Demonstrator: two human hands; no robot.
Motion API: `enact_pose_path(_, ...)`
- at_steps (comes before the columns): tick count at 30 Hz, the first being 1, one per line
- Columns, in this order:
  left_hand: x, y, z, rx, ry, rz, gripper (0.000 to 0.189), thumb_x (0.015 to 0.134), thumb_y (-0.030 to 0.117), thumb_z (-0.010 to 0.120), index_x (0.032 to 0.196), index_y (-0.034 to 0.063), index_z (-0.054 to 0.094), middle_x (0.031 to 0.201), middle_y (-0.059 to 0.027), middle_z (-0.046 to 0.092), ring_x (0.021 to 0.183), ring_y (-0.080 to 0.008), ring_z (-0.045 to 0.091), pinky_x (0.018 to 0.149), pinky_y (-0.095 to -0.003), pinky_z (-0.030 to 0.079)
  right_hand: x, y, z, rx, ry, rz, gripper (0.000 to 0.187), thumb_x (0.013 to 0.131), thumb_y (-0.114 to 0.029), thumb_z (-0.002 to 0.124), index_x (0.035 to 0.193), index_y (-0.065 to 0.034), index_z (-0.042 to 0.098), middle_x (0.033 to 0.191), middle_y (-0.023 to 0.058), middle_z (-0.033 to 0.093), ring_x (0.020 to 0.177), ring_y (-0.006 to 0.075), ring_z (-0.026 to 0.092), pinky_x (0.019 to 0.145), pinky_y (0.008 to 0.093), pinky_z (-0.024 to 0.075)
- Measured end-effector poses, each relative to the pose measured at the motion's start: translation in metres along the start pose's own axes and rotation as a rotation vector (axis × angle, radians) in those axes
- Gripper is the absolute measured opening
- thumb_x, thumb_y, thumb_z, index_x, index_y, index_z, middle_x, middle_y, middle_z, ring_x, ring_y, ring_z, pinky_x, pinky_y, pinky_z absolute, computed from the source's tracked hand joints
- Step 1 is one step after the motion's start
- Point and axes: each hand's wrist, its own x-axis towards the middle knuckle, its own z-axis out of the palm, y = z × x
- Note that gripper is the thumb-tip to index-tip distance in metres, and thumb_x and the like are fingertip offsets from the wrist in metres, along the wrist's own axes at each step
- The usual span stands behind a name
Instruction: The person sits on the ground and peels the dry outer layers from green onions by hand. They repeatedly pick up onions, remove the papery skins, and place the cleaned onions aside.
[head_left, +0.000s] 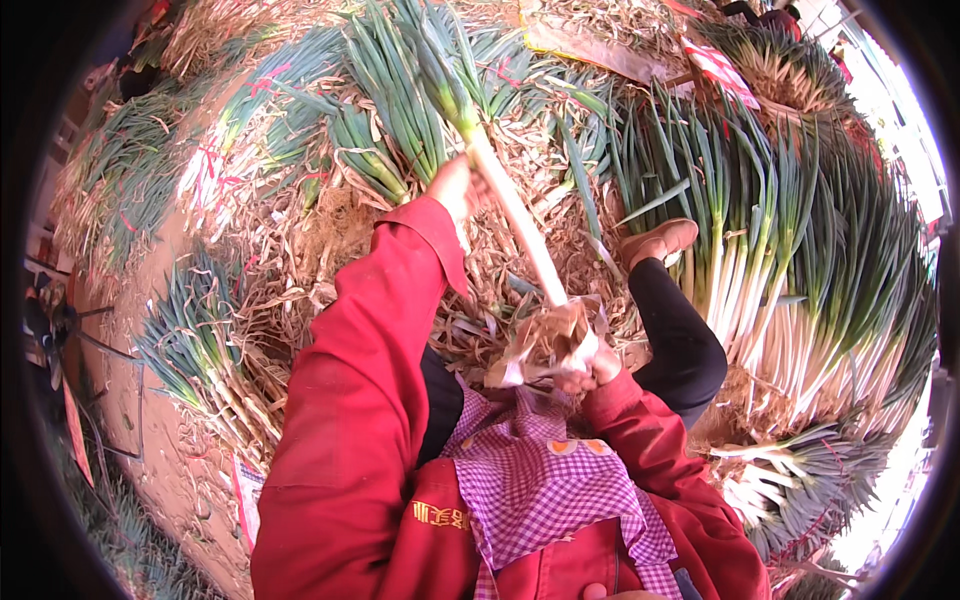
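Note:
A large green onion (517, 217) slants across the middle, its green leaves up and its pale root end down towards me. My left hand (456, 187) is closed at its upper white stalk, just below the leaves; the fingers are partly hidden and blurred. Near the root end, my right hand (589, 373) grips a crumpled bunch of papery dry outer skins (551, 337). These skins cover the root end of the stalk. Beyond my left hand, more green onions (394, 90) lie with their leaves pointing away.
Dry peeled leaves (330, 232) litter the ground. A dense row of green onions (757, 247) stands at the right, past my shoe (660, 241). A small bunch (210, 352) lies at the left; tied bundles (247, 112) lie farther off. My checked apron (547, 487) covers my lap.

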Motion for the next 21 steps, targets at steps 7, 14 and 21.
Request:
enact_pose_path(7, -0.096, -0.12, 0.015, 1.609, -0.846, -0.141, 0.026, 0.09, 0.025, 0.051, 0.098, 0.0039, 0.064, 0.083, -0.0118, 0.063, 0.072, -0.0229, 0.059, 0.071, -0.0355, 0.049, 0.048, -0.045, -0.036, -0.276, 0.089, -0.081, 0.026, 0.084, -0.017, 0.058, 0.105, -0.001, 0.058, 0.064, 0.002, 0.057, 0.044, 0.0079, 0.048, 0.038, 0.0203, 0.0348)
enact_pose_path(14, -0.146, -0.137, 0.03, 2.064, -0.692, -0.604, 0.051, 0.083, 0.02, 0.06, 0.132, 0.0086, 0.049, 0.111, -0.0098, 0.061, 0.085, -0.0213, 0.061, 0.08, -0.0327, 0.051, 0.069, -0.056, -0.025, -0.381, 0.307, -0.051, 0.021, 0.086, -0.012, 0.06, 0.104, -0.0013, 0.059, 0.075, 0.0019, 0.06, 0.056, 0.0081, 0.052, 0.049, 0.0206, 0.0392)
enact_pose_path(21, -0.032, -0.045, -0.001, 0.372, -0.153, -0.222, 0.028, 0.096, 0.031, 0.051, 0.101, 0.0037, 0.056, 0.09, -0.0107, 0.064, 0.081, -0.022, 0.065, 0.073, -0.0344, 0.055, 0.041, -0.053, 0.015, -1.414, -0.08, -0.146, 0.031, 0.087, -0.018, 0.057, 0.111, 0.0014, 0.058, 0.086, 0.0094, 0.063, 0.079, 0.0219, 0.059, 0.073, 0.0341, 0.0476)
